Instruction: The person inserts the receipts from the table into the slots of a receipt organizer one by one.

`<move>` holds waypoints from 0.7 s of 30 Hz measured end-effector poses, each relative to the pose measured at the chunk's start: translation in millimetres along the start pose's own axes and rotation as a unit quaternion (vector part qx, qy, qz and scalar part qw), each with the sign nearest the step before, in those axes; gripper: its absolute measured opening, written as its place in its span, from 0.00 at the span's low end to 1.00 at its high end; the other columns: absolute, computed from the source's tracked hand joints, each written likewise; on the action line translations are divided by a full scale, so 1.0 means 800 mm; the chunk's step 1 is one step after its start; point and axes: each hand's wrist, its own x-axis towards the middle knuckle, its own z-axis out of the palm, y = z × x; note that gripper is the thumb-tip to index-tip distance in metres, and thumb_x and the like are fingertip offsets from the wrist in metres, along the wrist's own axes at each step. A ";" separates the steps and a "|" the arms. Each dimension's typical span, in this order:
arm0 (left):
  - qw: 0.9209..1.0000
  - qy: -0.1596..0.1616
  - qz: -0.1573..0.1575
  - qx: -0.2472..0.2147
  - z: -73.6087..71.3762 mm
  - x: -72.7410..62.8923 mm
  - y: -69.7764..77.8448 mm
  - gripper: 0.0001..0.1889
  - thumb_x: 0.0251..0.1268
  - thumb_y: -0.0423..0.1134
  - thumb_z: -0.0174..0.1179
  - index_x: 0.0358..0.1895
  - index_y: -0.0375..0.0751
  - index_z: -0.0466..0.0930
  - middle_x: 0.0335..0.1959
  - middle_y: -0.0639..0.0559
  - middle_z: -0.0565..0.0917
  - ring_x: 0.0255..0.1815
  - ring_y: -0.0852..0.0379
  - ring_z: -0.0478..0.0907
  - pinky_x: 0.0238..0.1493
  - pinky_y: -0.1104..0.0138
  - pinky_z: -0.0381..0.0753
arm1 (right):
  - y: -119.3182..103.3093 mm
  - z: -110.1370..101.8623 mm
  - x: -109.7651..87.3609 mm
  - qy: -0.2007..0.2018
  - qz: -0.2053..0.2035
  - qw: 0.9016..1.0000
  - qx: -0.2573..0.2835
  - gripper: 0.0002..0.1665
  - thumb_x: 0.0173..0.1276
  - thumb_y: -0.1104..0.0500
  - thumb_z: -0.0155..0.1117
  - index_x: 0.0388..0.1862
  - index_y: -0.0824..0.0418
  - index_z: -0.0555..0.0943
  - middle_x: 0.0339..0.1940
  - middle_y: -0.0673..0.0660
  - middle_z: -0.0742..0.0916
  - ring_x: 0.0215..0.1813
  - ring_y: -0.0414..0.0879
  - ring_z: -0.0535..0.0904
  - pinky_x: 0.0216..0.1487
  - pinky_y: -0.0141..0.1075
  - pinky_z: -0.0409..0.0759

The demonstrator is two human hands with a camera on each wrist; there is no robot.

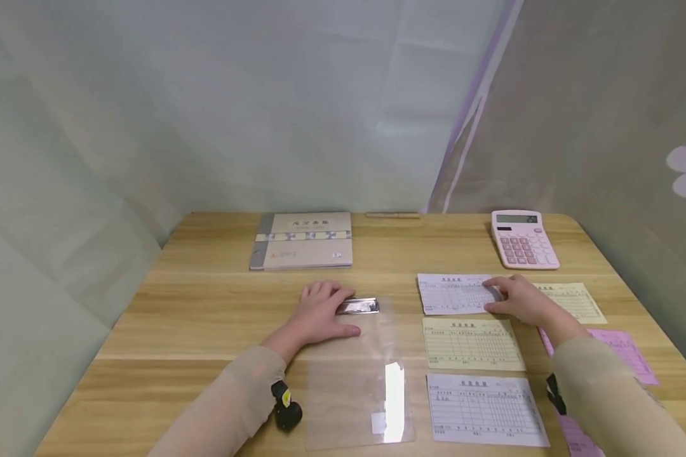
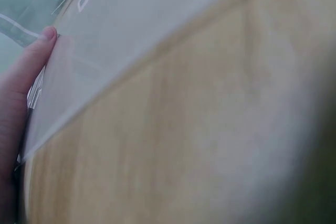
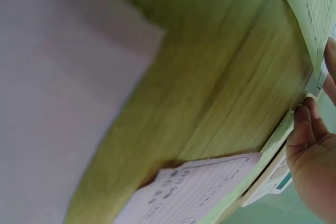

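Note:
A clear clipboard (image 1: 351, 381) with a metal clip (image 1: 359, 306) lies on the wooden table. My left hand (image 1: 322, 314) rests at its top left corner, fingers by the clip and thumb stretched over the clear sheet. In the left wrist view the thumb (image 2: 39, 56) lies along the clipboard's edge. To the right, a white printed form (image 1: 451, 295) lies flat at the top of a column of forms. My right hand (image 1: 520, 299) touches its right edge, with index finger and thumb apart. Below it are a yellow form (image 1: 473, 344) and another white form (image 1: 486, 409) with some handwriting.
A pink calculator (image 1: 523, 240) sits at the back right. A notebook (image 1: 305, 241) lies at the back left, beside a pen (image 1: 392, 215). Under and around my right forearm are a yellow form (image 1: 577, 303) and pink forms (image 1: 625, 352). Curtains hang behind the table.

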 end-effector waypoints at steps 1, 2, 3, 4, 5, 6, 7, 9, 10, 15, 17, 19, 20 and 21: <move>1.000 0.000 0.000 0.000 0.000 0.001 0.000 0.46 0.43 0.77 0.54 0.65 0.54 0.68 0.58 0.52 0.67 0.57 0.52 0.60 0.57 0.55 0.54 | 0.000 -0.001 0.001 -0.001 0.001 1.000 -0.001 0.35 0.60 0.49 0.67 0.62 0.66 0.71 0.41 0.63 0.72 0.41 0.54 0.67 0.39 0.45 0.66; 1.000 -0.001 0.000 0.001 -0.001 0.001 0.000 0.46 0.43 0.77 0.53 0.65 0.54 0.68 0.58 0.52 0.67 0.57 0.52 0.60 0.57 0.55 0.54 | -0.001 -0.001 0.001 -0.002 -0.002 1.000 -0.001 0.35 0.60 0.49 0.67 0.61 0.66 0.71 0.38 0.62 0.73 0.39 0.53 0.67 0.38 0.44 0.66; 1.000 -0.001 0.001 0.000 -0.001 0.001 0.000 0.46 0.43 0.77 0.54 0.65 0.54 0.68 0.58 0.52 0.67 0.57 0.52 0.60 0.57 0.55 0.54 | -0.002 -0.002 0.002 -0.004 -0.002 1.000 0.001 0.35 0.60 0.50 0.67 0.61 0.66 0.71 0.37 0.61 0.73 0.38 0.52 0.68 0.36 0.43 0.66; 1.000 -0.003 0.001 -0.001 -0.002 0.001 0.000 0.46 0.44 0.77 0.54 0.65 0.54 0.68 0.58 0.52 0.67 0.57 0.52 0.60 0.57 0.55 0.54 | -0.003 -0.002 0.003 -0.006 -0.004 1.000 0.003 0.34 0.61 0.50 0.67 0.61 0.66 0.71 0.35 0.59 0.74 0.36 0.51 0.68 0.35 0.42 0.66; 1.000 -0.003 0.001 0.000 -0.003 0.001 0.000 0.46 0.44 0.77 0.54 0.65 0.54 0.68 0.58 0.52 0.67 0.57 0.52 0.60 0.57 0.55 0.54 | -0.005 -0.002 0.003 -0.006 -0.006 1.000 0.002 0.34 0.61 0.50 0.67 0.61 0.66 0.71 0.33 0.58 0.74 0.35 0.50 0.68 0.34 0.41 0.65; 1.000 -0.003 0.001 0.001 -0.003 0.001 0.000 0.46 0.44 0.77 0.54 0.65 0.54 0.68 0.58 0.52 0.67 0.57 0.52 0.60 0.57 0.54 0.54 | -0.006 -0.003 0.004 -0.008 -0.009 1.000 0.004 0.34 0.61 0.51 0.67 0.61 0.66 0.71 0.31 0.57 0.74 0.33 0.49 0.67 0.32 0.40 0.64; 1.000 -0.002 0.002 0.001 -0.003 0.001 0.000 0.45 0.44 0.77 0.54 0.65 0.53 0.68 0.58 0.52 0.67 0.57 0.51 0.60 0.57 0.54 0.54 | -0.007 -0.003 0.005 -0.009 -0.011 1.000 0.004 0.33 0.61 0.51 0.67 0.61 0.66 0.71 0.29 0.56 0.74 0.32 0.48 0.67 0.31 0.39 0.64; 1.000 0.001 0.004 0.001 -0.004 0.001 0.000 0.45 0.44 0.77 0.54 0.65 0.53 0.68 0.58 0.52 0.67 0.57 0.51 0.60 0.57 0.54 0.55 | -0.008 -0.004 0.006 -0.011 -0.010 1.000 0.002 0.33 0.61 0.51 0.67 0.60 0.66 0.71 0.29 0.55 0.74 0.31 0.47 0.67 0.32 0.39 0.64; 1.000 0.001 0.005 0.002 -0.004 0.001 0.000 0.45 0.44 0.77 0.53 0.65 0.53 0.68 0.57 0.52 0.68 0.57 0.51 0.60 0.57 0.54 0.55 | -0.009 -0.005 0.007 -0.012 -0.009 1.000 0.000 0.33 0.61 0.51 0.67 0.60 0.66 0.71 0.29 0.55 0.74 0.32 0.47 0.68 0.32 0.39 0.64; 1.000 0.005 0.011 0.000 -0.005 0.002 0.001 0.45 0.44 0.78 0.52 0.64 0.53 0.69 0.57 0.51 0.68 0.56 0.51 0.60 0.56 0.54 0.55 | -0.009 -0.007 0.008 -0.013 -0.006 1.000 -0.001 0.32 0.61 0.52 0.67 0.59 0.67 0.71 0.30 0.55 0.75 0.33 0.48 0.68 0.34 0.40 0.64; 1.000 0.003 0.012 -0.002 -0.005 0.002 0.001 0.46 0.44 0.77 0.52 0.65 0.53 0.68 0.57 0.51 0.67 0.56 0.51 0.60 0.56 0.54 0.55 | -0.010 -0.007 0.008 -0.013 -0.006 1.000 0.001 0.32 0.60 0.51 0.67 0.58 0.67 0.72 0.30 0.55 0.75 0.33 0.48 0.69 0.35 0.40 0.65; 1.000 0.002 0.013 -0.004 -0.004 0.001 0.001 0.45 0.44 0.77 0.53 0.65 0.53 0.68 0.57 0.51 0.67 0.56 0.51 0.60 0.56 0.53 0.55 | -0.010 -0.008 0.009 -0.012 0.000 1.000 0.003 0.31 0.61 0.51 0.67 0.58 0.66 0.72 0.32 0.56 0.76 0.35 0.49 0.70 0.36 0.41 0.66; 1.000 0.002 0.013 -0.005 -0.004 0.001 0.000 0.45 0.44 0.77 0.54 0.64 0.53 0.68 0.57 0.51 0.68 0.56 0.51 0.60 0.57 0.53 0.55 | -0.011 -0.008 0.009 -0.011 0.003 1.000 0.003 0.30 0.61 0.51 0.67 0.58 0.66 0.72 0.33 0.56 0.76 0.35 0.49 0.70 0.37 0.42 0.66; 1.000 0.003 0.014 -0.005 -0.004 0.001 -0.001 0.45 0.44 0.76 0.54 0.64 0.53 0.69 0.57 0.51 0.68 0.56 0.51 0.60 0.57 0.53 0.55 | -0.011 -0.009 0.009 -0.012 0.006 1.000 0.005 0.30 0.61 0.52 0.66 0.58 0.65 0.72 0.34 0.57 0.77 0.36 0.50 0.71 0.37 0.42 0.67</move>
